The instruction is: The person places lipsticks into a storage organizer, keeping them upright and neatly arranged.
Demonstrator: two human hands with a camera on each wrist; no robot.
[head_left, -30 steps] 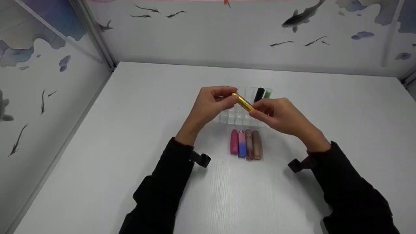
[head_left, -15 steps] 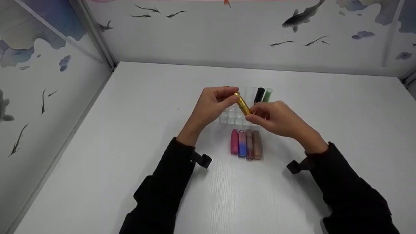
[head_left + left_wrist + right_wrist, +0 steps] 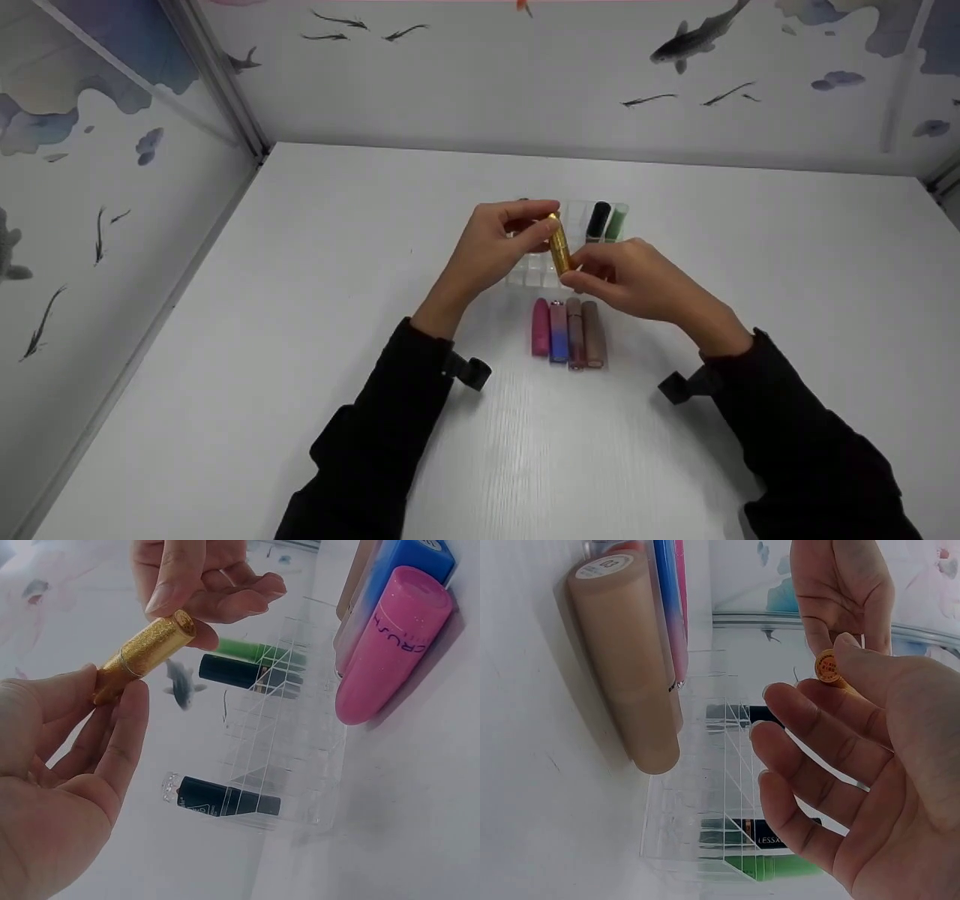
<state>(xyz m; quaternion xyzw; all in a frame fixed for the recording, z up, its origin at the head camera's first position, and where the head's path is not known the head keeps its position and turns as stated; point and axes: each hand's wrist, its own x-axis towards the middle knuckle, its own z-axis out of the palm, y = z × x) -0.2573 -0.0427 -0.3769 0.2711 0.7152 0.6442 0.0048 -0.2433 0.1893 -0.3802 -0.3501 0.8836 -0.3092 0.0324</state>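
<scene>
A glittery gold lipstick tube point(image 3: 559, 249) is held above a clear divided organizer point(image 3: 534, 276). My left hand point(image 3: 501, 238) pinches its upper end between thumb and fingers. At the lower end, my right hand point(image 3: 637, 279) pinches it with thumb and index finger. The left wrist view shows a thin seam around the gold tube point(image 3: 142, 652). In the right wrist view its round base carries a printed label, and the other right fingers point(image 3: 817, 765) are loosely bent. A black tube point(image 3: 598, 220) and a green tube point(image 3: 616, 222) stand in the organizer's right side.
In front of the organizer lie a pink tube point(image 3: 541, 328), a pink-and-blue tube point(image 3: 559, 332), a mauve tube point(image 3: 575, 334) and a brown tube point(image 3: 593, 334), side by side. Another dark tube point(image 3: 225, 797) with a faceted clear top stands in the organizer. Printed walls border the white table point(image 3: 337, 247).
The gold tube has turned from a slant to nearly upright in the head view. My right hand has shifted slightly left and down; the left hand has shifted slightly right.
</scene>
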